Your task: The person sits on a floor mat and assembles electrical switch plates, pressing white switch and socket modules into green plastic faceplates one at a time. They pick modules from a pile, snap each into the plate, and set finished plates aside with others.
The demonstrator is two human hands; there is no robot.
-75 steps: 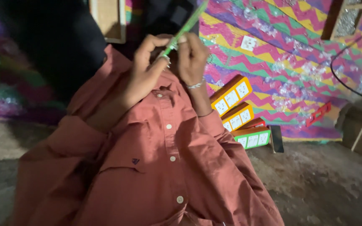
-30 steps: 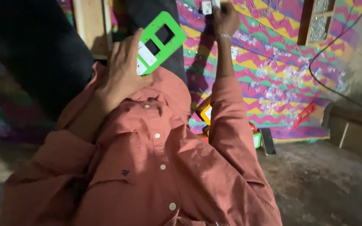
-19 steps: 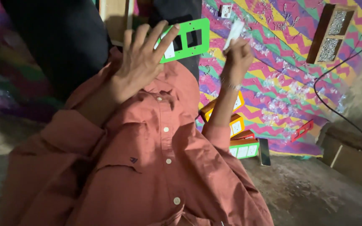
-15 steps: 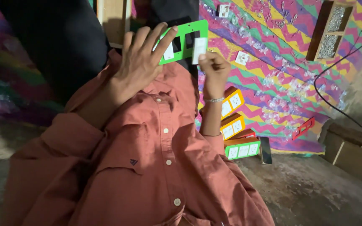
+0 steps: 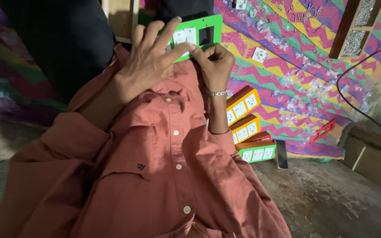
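Held from behind by the spread left hand [image 5: 148,66], the green switch plate [image 5: 197,33] sits upright above the chest, just over the collar of the rust-red shirt [image 5: 164,167]. The left grip is wide, its fingers fanned across the plate's near edge; the right hand [image 5: 214,66] is curled narrow, thumb and forefinger pinching at a white insert [image 5: 185,37] set in the frame. One window of the frame shows dark and unfilled. By appearance the plate is thin moulded plastic: light, stiff, smooth-faced, likely to flex or crack if pressed mid-span, so best taken by its outer border. A metal bracelet [image 5: 217,93] circles the right wrist. Beyond the forearm, orange switch boxes [image 5: 242,115] and a green box [image 5: 257,152] lean together on a zigzag-patterned mat [image 5: 296,83]. A dark phone [image 5: 282,154] lies just beside them, and a black cable [image 5: 353,97] crosses the mat.
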